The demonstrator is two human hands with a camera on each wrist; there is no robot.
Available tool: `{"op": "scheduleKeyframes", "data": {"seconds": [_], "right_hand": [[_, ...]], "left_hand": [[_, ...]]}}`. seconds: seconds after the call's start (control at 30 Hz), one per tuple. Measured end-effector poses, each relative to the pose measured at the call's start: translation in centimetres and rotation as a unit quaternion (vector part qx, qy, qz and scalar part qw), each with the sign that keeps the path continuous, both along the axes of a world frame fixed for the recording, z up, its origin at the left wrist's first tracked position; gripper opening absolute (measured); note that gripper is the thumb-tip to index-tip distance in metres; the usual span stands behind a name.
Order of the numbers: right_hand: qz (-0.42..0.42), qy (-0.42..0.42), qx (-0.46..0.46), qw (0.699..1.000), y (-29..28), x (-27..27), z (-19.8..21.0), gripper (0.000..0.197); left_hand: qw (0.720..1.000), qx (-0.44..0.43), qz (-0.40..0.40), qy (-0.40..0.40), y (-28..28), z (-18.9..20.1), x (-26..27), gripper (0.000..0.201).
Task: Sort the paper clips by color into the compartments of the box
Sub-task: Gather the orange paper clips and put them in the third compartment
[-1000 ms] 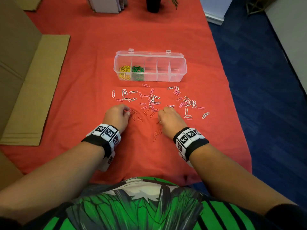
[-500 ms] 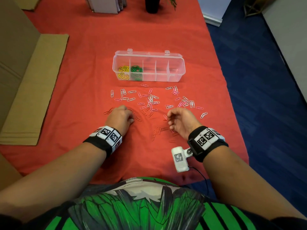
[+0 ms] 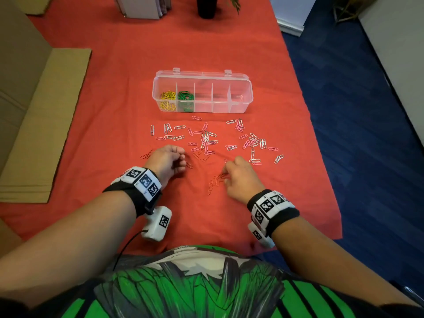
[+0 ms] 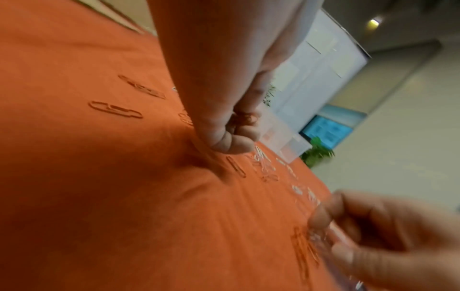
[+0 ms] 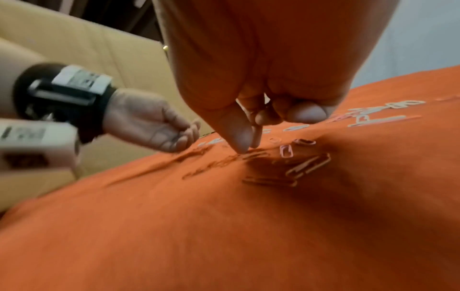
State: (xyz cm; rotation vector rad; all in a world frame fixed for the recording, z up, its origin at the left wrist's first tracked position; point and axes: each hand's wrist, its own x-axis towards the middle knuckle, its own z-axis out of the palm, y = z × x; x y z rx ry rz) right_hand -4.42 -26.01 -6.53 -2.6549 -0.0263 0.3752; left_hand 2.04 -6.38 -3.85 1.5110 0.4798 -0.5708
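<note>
A clear compartment box [image 3: 202, 74] stands on the red cloth, with yellow clips [image 3: 168, 101] in its leftmost compartment and green clips [image 3: 185, 99] in the one beside it. Pink and white clips [image 3: 206, 138] lie scattered in front of the box. My left hand [image 3: 181, 160] rests on the cloth with its fingers curled round orange clips [image 4: 245, 118]. My right hand [image 3: 226, 176] is lowered onto a small group of orange clips [image 3: 213, 182]. Its thumb and forefinger [image 5: 242, 137] pinch at one of those orange clips [image 5: 254, 155] on the cloth.
Flat cardboard [image 3: 46, 125] lies along the left of the table. Books [image 3: 142, 6] and a black pot [image 3: 206, 6] stand at the far end. The cloth's right edge [image 3: 321, 157] drops to blue floor. Another orange clip pair [image 3: 146, 154] lies left of my left hand.
My right hand has turned palm-down again and dropped onto the orange clips nearer me. My left hand has rolled outward a little, so its wrist camera now shows below the arm.
</note>
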Motion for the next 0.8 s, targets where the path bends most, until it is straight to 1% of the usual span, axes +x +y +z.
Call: {"op": "scheduleKeyframes", "data": {"seconds": [0.07,0.1,0.13,0.17,0.2,0.23,0.27,0.3,0.33,0.4,0.43,0.47,0.5,0.53,0.57,0.6,0.63,0.7,0.77,0.8], "right_hand": [[0.036,-0.006,-0.056,0.998,0.3,-0.3,-0.1,0.024],[0.046,-0.010,-0.077,0.996,0.5,-0.4,0.1,0.024],[0.055,-0.017,-0.096,0.994,0.7,-0.6,0.2,0.024],[0.065,-0.022,-0.110,0.992,0.8,-0.7,0.4,0.024],[0.077,-0.023,-0.121,0.989,0.9,-0.8,0.4,0.024],[0.084,-0.018,-0.124,0.989,1.0,-0.8,0.4,0.024],[0.084,-0.007,-0.115,0.990,0.9,-0.6,0.3,0.023],[0.073,0.011,-0.089,0.993,0.8,-0.4,0.3,0.021],[0.050,0.032,-0.046,0.997,0.6,0.0,0.2,0.018],[-0.022,0.070,0.064,0.995,0.1,0.5,0.4,0.007],[-0.065,0.087,0.125,0.986,-0.3,0.7,0.7,0.008],[-0.111,0.100,0.186,0.971,-0.7,0.8,0.8,0.015],[-0.156,0.110,0.249,0.949,-1.1,0.7,1.0,0.020],[-0.196,0.116,0.310,0.923,-1.4,0.6,1.3,0.024],[-0.226,0.120,0.364,0.895,-1.7,0.5,1.5,0.026],[-0.247,0.124,0.408,0.870,-2.0,0.3,1.6,0.027],[-0.260,0.128,0.442,0.849,-2.3,0.2,1.8,0.029],[-0.275,0.138,0.490,0.816,-3.1,0.1,2.3,0.033],[-0.299,0.157,0.529,0.779,-4.0,-0.2,2.5,0.031],[-0.318,0.170,0.548,0.755,-4.3,-0.3,2.7,0.027]], "left_hand": [[0.999,-0.031,0.035,0.013,0.1,0.2,0.2,0.028],[0.999,-0.014,0.028,0.000,0.1,0.0,0.3,0.026],[0.999,0.036,-0.006,-0.033,0.1,-0.2,0.3,0.024],[0.988,0.115,-0.067,-0.083,0.2,-0.4,0.3,0.019],[0.957,0.210,-0.141,-0.141,0.2,-0.6,0.3,0.013],[0.914,0.292,-0.208,-0.191,0.3,-0.8,0.2,0.007],[0.872,0.347,-0.256,-0.232,0.4,-1.2,0.1,0.011],[0.844,0.372,-0.286,-0.261,0.6,-1.6,-0.1,0.016],[0.827,0.381,-0.303,-0.280,0.7,-1.8,-0.3,0.018],[0.807,0.393,-0.315,-0.309,0.9,-2.4,-0.6,0.015],[0.798,0.399,-0.321,-0.317,1.0,-2.7,-0.7,0.013],[0.792,0.404,-0.327,-0.319,1.0,-2.8,-0.8,0.011],[0.789,0.406,-0.332,-0.320,0.9,-2.8,-0.8,0.010],[0.790,0.405,-0.334,-0.317,0.9,-2.7,-0.7,0.008],[0.799,0.397,-0.328,-0.311,0.9,-2.7,-0.6,0.007],[0.818,0.381,-0.311,-0.298,0.8,-2.6,-0.6,0.006],[0.846,0.354,-0.286,-0.277,0.6,-2.4,-0.6,0.007],[0.908,0.272,-0.240,-0.208,0.0,-2.0,-0.5,0.014],[0.965,0.154,-0.181,-0.107,-0.5,-1.3,-0.5,0.024],[0.986,0.073,-0.142,-0.038,-0.8,-0.9,-0.5,0.027]]}}
